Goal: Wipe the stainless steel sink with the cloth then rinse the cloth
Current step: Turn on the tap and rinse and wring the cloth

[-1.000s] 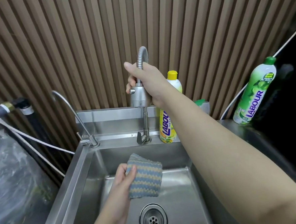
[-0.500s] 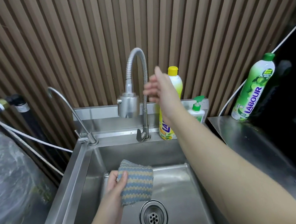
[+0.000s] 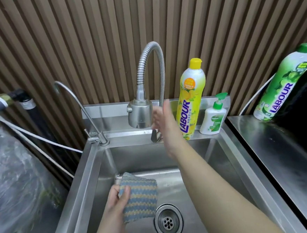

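Note:
A folded blue-and-tan striped cloth (image 3: 139, 196) is held over the stainless steel sink (image 3: 91, 175), just left of the round drain (image 3: 168, 221). My left hand (image 3: 117, 208) grips the cloth's left edge with thumb on top. The flexible spring faucet (image 3: 140, 115) hangs with its spray head above the basin; no water is visible. My right hand (image 3: 166, 126), blurred, is open with fingers apart beside the spray head, above the faucet lever (image 3: 155, 136), touching neither as far as I can tell.
A thin second tap (image 3: 96, 136) stands at the sink's back left. A yellow LABOUR bottle (image 3: 190, 99) and a white Dettol pump (image 3: 214, 115) sit on the back ledge. A green LABOUR bottle (image 3: 283, 85) stands on the right counter. Clear plastic wrap (image 3: 17, 180) lies at left.
My right hand let go of the faucet head, which swung down over the basin, and the hand dropped lower toward the lever. The left hand with the cloth stayed roughly in place.

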`<state>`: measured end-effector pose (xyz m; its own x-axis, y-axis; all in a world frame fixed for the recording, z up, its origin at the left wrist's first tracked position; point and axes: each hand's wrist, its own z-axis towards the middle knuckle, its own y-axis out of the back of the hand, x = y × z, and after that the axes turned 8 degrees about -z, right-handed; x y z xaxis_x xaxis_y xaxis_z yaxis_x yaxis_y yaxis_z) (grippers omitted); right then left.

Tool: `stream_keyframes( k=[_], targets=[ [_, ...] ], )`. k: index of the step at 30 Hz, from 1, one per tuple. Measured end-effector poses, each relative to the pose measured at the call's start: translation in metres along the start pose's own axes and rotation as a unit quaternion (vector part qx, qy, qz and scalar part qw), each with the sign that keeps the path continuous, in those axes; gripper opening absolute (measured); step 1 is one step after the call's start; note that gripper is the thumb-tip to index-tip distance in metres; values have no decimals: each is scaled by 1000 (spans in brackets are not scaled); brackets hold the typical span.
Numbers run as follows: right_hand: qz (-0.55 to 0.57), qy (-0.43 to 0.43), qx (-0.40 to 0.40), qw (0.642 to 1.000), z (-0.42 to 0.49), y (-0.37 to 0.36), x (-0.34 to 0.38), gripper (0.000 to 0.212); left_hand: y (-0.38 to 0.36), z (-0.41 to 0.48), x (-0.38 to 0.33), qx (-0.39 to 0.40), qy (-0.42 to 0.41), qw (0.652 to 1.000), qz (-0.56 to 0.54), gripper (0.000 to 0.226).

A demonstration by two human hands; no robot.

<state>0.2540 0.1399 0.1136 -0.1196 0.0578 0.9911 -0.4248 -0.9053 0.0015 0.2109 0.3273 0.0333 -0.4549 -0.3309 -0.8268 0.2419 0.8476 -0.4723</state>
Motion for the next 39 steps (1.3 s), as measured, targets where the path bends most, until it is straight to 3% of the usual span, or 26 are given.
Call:
stream_keyframes(
  k=[1, 3, 5, 9, 10, 13, 16, 18, 21, 26, 39],
  targets=[
    [17, 29, 45, 998, -3, -2, 17, 66, 0, 0, -1, 5, -3, 1000, -1, 16],
    [-26, 46, 106, 993, -11, -5, 47, 44, -2, 0, 1, 21, -5, 1000, 2, 14],
    [-94, 69, 122, 986, -17, -8, 59, 31, -7, 2, 3, 40, -5, 999, 9, 20],
    [-113, 132, 25, 984, -16, 12, 62, 30, -24, 4, 7, 70, 11, 997, 29, 63],
    [-117, 142, -13, 983, -12, 26, 65, 29, -28, 4, 9, 71, 11, 997, 24, 61],
    [-176, 138, -121, 967, 8, 72, 79, 27, -36, 0, 15, 66, 10, 998, 6, 25],
    [-257, 153, -88, 950, 17, 95, 84, 29, -39, -4, 19, 60, 13, 998, 9, 13],
    [-208, 156, -20, 965, 16, 91, 85, 31, -39, -4, 20, 56, 12, 998, 10, 12],
    [-37, 143, 80, 986, 4, 72, 76, 33, -42, -4, 22, 53, 5, 999, 7, 18],
    [105, 137, 158, 972, -1, 53, 64, 31, -52, -6, 23, 66, 3, 998, 5, 17],
    [58, 109, 167, 978, -13, 54, 62, 36, -54, -16, 18, 73, -4, 997, 21, 19]
  ],
)
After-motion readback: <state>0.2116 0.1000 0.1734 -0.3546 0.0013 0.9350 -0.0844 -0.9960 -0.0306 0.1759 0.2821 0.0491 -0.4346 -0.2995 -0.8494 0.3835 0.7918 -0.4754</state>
